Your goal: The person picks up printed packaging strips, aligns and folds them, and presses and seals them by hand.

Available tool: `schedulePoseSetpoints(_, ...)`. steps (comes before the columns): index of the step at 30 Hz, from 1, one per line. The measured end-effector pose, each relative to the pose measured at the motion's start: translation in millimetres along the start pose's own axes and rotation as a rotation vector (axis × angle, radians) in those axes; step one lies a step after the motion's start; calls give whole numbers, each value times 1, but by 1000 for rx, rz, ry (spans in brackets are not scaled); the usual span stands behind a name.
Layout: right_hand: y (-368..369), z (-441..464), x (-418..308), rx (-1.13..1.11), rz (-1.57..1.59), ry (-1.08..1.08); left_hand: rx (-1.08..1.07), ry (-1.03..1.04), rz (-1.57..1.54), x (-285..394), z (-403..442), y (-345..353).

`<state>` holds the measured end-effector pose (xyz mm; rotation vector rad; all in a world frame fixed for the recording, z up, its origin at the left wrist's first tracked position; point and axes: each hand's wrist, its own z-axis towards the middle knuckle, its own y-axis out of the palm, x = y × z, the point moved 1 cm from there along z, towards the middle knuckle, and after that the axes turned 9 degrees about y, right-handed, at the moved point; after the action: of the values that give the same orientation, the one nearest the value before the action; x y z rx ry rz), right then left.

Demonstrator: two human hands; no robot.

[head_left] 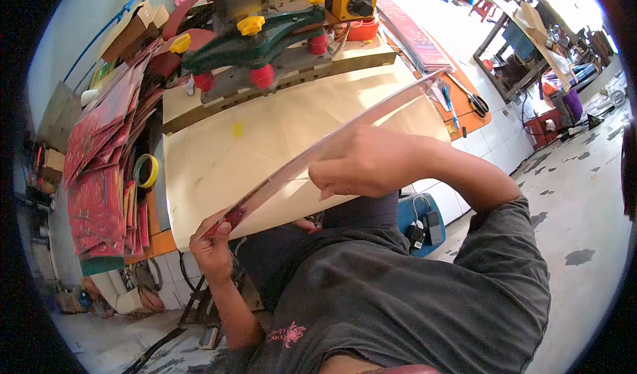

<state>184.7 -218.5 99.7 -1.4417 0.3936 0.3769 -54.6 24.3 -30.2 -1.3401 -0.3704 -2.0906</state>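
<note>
A long, thin printed sheet (pixel 292 158) is tilted up and seen almost edge-on, with a pale, shiny face and some red near its lower left end. My left hand (pixel 213 247) pinches that lower left end between thumb and fingers. Against the pale face, my right hand (pixel 365 165) is closed with its fingers curled. Whether it holds anything is hidden. Under the sheet lies cream paper (pixel 219 155) covering the work surface. Just behind stands a press with a green clamp bar (pixel 265 39) and yellow knobs.
Stacked red printed sheets (pixel 99 201) fill the left side, with a yellow tape roll (pixel 146 171) beside them. Black scissors (pixel 476 102) and a blue pen (pixel 450 105) lie on the orange table edge at right. A blue bin (pixel 431 231) with cables stands below.
</note>
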Motion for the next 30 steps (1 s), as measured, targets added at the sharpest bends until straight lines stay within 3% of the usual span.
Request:
schedulePoseSetpoints(5, -6, -18, 20, 36, -169, -30, -88, 110, 0, 24, 11, 3)
schedulePoseSetpoints(7, -28, -33, 28, 117, -278, 45, -168, 190, 196, 30, 11, -5)
schedulePoseSetpoints(10, -66, -75, 77, 133, -465, 323, -1, 135, 127, 13, 5, -43)
schedulePoseSetpoints(11, -81, -92, 94, 178, -559, 365, 3, 138, 126, 10, 3, -58)
schedulePoseSetpoints(13, -101, -132, 122, 315, -487, 671, 48, 89, 87, 4, -3, -93)
schedulePoseSetpoints(17, -142, -225, 183, 372, -888, 979, 27, 160, 47, -19, -13, -178)
schedulePoseSetpoints(20, -161, -319, 232, 634, -1013, 1105, 127, 140, 92, -47, -22, -254)
schedulePoseSetpoints(22, -166, -376, 264, 749, -1010, 1215, 153, 139, -181, -39, -15, -269)
schedulePoseSetpoints(24, -166, -410, 283, 908, -966, 1562, 195, 129, -211, -38, -11, -278)
schedulePoseSetpoints(29, -157, -397, 294, 1097, -729, 1266, 224, 81, -218, -61, -16, -307)
schedulePoseSetpoints(30, -155, -368, 273, 1173, -517, 1140, 238, 66, -209, -69, -18, -312)
